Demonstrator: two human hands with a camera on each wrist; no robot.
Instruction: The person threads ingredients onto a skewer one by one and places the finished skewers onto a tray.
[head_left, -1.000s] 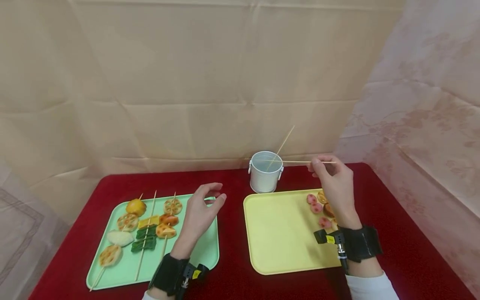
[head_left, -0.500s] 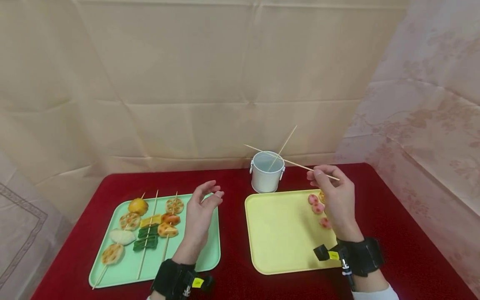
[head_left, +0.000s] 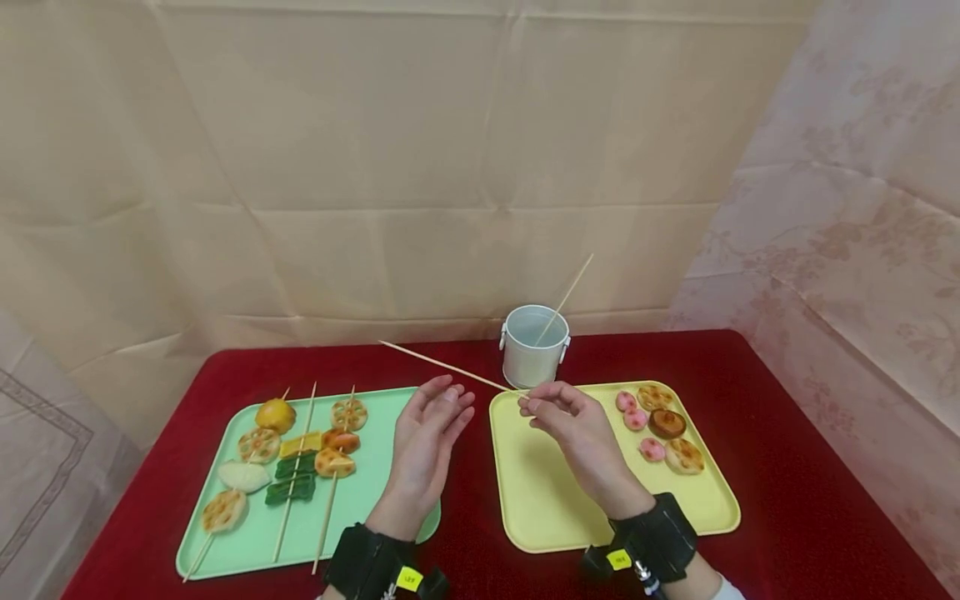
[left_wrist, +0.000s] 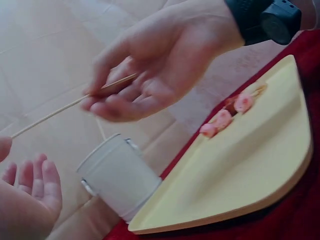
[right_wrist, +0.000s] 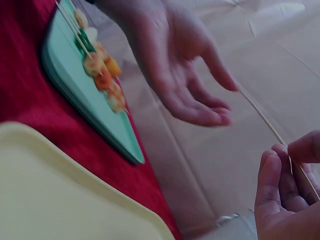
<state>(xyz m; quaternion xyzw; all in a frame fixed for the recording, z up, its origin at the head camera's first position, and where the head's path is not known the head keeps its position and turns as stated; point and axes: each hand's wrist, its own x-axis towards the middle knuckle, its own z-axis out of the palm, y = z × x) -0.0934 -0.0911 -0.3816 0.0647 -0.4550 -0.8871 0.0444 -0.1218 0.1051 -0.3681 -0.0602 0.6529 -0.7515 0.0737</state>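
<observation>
My right hand [head_left: 581,437] pinches a thin bamboo skewer [head_left: 442,363] near one end, between thumb and fingers. The skewer [left_wrist: 50,116] slants out toward my left hand [head_left: 423,458], whose fingers are loosely bent around nothing. In the right wrist view the skewer [right_wrist: 262,116] meets the outline of the left thumb; whether they touch I cannot tell. Below the right hand lies a yellow tray [head_left: 540,508], with pink pieces [head_left: 635,418], a brown mushroom-like piece [head_left: 667,423] and round browned slices [head_left: 684,457] at its right side.
A white bucket [head_left: 531,358] behind the yellow tray holds another skewer [head_left: 572,287]. At left, a green tray [head_left: 367,508] bears skewers threaded with lotus root slices [head_left: 224,510], green folded pieces [head_left: 291,488] and other food pieces. A red cloth [head_left: 472,517] covers the table.
My right hand has moved left and down from above the yellow tray's right side, carrying the skewer toward the left hand. The left hand has shifted slightly right, turning its palm more upward.
</observation>
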